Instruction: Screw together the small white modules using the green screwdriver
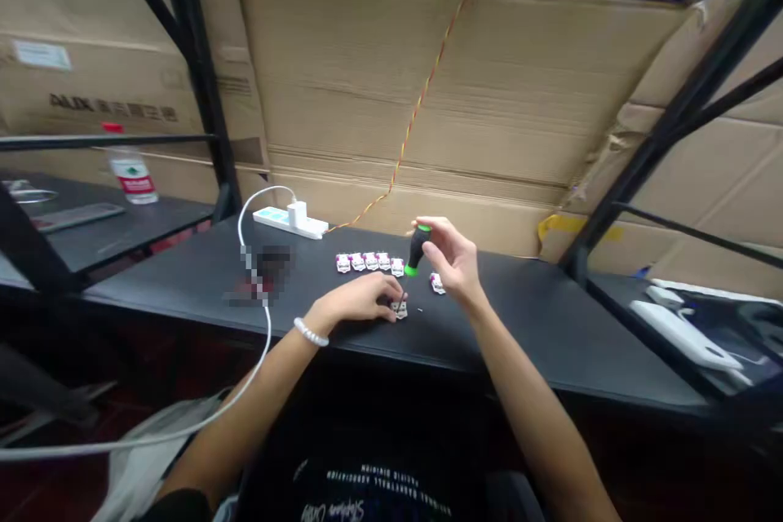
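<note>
My right hand [453, 263] grips a small screwdriver [417, 251] with a black handle and green collar, held upright with its tip pointing down at a small white and pink part [400, 309] on the black table [526, 318]. My left hand [360, 300], with a bead bracelet at the wrist, lies on the table and pinches that part in place. A row of several similar white and pink parts [369, 262] sits just beyond my left hand. One more such part [437, 284] lies near my right wrist.
A white power strip [290, 221] with a charger and white cable [263, 318] lies at the table's back left. A red and yellow twisted wire [416, 110] hangs over the cardboard wall. A bottle [131, 171] stands on the left table. White devices [682, 330] lie at right.
</note>
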A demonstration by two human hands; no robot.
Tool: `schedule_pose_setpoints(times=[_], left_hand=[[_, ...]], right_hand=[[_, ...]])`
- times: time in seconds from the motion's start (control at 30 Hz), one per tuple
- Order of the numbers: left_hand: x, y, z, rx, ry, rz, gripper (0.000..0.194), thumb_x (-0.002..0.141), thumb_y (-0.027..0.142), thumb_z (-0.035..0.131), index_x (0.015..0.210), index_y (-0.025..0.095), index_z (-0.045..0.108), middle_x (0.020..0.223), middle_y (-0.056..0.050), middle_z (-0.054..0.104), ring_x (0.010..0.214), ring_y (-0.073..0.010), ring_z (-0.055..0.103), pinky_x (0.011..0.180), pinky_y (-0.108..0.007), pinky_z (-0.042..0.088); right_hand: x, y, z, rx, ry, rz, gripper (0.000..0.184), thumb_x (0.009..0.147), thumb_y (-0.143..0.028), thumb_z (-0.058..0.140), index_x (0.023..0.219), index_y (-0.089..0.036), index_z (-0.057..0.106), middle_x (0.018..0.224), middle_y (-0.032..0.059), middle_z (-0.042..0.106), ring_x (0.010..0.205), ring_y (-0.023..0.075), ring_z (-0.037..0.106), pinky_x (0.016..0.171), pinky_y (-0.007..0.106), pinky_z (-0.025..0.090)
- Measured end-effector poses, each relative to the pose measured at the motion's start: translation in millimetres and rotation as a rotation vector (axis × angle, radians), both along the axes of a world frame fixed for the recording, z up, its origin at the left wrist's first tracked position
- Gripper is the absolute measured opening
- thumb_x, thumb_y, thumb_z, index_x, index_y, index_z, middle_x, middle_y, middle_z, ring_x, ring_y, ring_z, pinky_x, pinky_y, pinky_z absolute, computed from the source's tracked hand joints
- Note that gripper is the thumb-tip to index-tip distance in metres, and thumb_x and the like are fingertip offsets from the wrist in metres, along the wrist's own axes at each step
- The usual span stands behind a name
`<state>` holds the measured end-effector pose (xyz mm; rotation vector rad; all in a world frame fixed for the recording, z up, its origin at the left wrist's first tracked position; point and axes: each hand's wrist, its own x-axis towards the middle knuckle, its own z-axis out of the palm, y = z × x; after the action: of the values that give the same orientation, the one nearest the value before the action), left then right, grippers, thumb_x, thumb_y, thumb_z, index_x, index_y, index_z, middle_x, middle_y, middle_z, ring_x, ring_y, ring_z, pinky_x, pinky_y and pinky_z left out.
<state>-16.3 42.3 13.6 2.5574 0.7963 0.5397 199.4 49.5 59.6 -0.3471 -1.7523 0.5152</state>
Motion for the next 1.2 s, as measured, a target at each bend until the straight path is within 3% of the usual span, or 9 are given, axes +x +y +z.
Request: schedule_pose_setpoints(times=[0.1,0.23,0.43,0.5,0.6,0.67,0.83,1.03,1.2], left_hand=[[0.4,-1.4,1.5,-0.008,0.0,0.006,0.021,0.087,0.022,0.087,0.108,0.017,0.084,0.124,-0.011,0.077,0.117,-0.0288,0.071,0.107,-0.036,0.051],[0.5,-2.1,1.7,-0.008,-0.004,0.01,0.019,0.088,0.021,0.086,0.106,0.018,0.084,0.123,-0.01,0.077,0.116,-0.0285,0.071,0.106,-0.036,0.051],[0.0,-0.7,0.3,-0.006,-0.012,0.005,0.019,0.086,0.021,0.087,0.105,0.018,0.083,0.123,-0.01,0.077,0.116,-0.0275,0.071,0.105,-0.034,0.051],[0.0,-0.5,0.3,-0.014,-0.012,-0.004,0.018,0.087,0.02,0.087,0.104,0.017,0.083,0.123,-0.01,0.077,0.116,-0.0276,0.071,0.106,-0.035,0.051],[-0.1,-0.7,0.1,-0.012,-0.014,0.002,0.017,0.087,0.02,0.087,0.103,0.017,0.083,0.122,-0.01,0.077,0.117,-0.0281,0.07,0.108,-0.036,0.05],[-0.3,-1.0,-0.1,-0.01,-0.021,0.012,0.019,0.087,0.02,0.087,0.105,0.018,0.083,0.124,-0.01,0.077,0.118,-0.028,0.07,0.109,-0.037,0.049],[-0.8,-1.2,0.0,-0.02,-0.025,-0.004,0.019,0.086,0.019,0.086,0.105,0.018,0.083,0.123,-0.01,0.077,0.117,-0.0281,0.07,0.109,-0.037,0.05],[0.3,-2.0,1.4,-0.016,-0.009,0.02,0.019,0.086,0.019,0.087,0.105,0.018,0.084,0.125,-0.01,0.077,0.12,-0.0294,0.07,0.111,-0.037,0.049],[0.7,-2.5,3.0,-0.022,-0.004,0.02,0.022,0.086,0.019,0.088,0.107,0.017,0.084,0.125,-0.011,0.077,0.118,-0.0288,0.071,0.109,-0.036,0.05]], right_hand=[[-1.5,-1.5,-2.0,0.037,0.001,0.015,0.036,0.101,-0.051,0.067,0.129,-0.029,0.069,0.119,0.0087,0.069,0.1,0.0243,0.074,0.094,0.045,0.063],[-5.4,0.8,-1.6,0.074,0.071,-0.183,0.034,0.088,-0.049,0.084,0.113,-0.027,0.074,0.112,0.0068,0.066,0.1,0.0234,0.07,0.088,0.039,0.063],[-2.3,-2.4,1.4,-0.056,0.036,0.102,0.031,0.105,-0.041,0.062,0.134,-0.031,0.072,0.121,0.0076,0.075,0.099,0.0225,0.078,0.098,0.047,0.063],[-2.2,-3.4,1.2,-0.012,0.025,0.077,0.034,0.103,-0.046,0.067,0.133,-0.031,0.073,0.121,0.0081,0.074,0.104,0.0244,0.076,0.096,0.046,0.063],[-4.2,-3.5,1.6,0.068,0.046,-0.102,0.039,0.088,-0.05,0.085,0.12,-0.029,0.078,0.119,0.0086,0.069,0.105,0.0254,0.072,0.089,0.041,0.064],[-5.0,-3.7,2.3,0.043,0.05,-0.152,0.038,0.089,-0.05,0.084,0.119,-0.028,0.078,0.119,0.009,0.07,0.104,0.0247,0.071,0.09,0.041,0.064],[-2.8,-6.2,2.1,-0.054,-0.04,0.047,0.042,0.104,-0.054,0.06,0.138,-0.029,0.068,0.123,0.0098,0.073,0.101,0.0252,0.076,0.095,0.047,0.065],[-4.0,-4.4,0.7,0.065,0.007,-0.178,0.034,0.096,-0.049,0.076,0.123,-0.029,0.074,0.116,0.0078,0.069,0.098,0.0222,0.07,0.088,0.037,0.063],[-3.0,-3.8,0.5,-0.09,-0.041,0.048,0.039,0.109,-0.052,0.052,0.141,-0.032,0.063,0.126,0.0076,0.072,0.094,0.0214,0.075,0.089,0.041,0.065]])
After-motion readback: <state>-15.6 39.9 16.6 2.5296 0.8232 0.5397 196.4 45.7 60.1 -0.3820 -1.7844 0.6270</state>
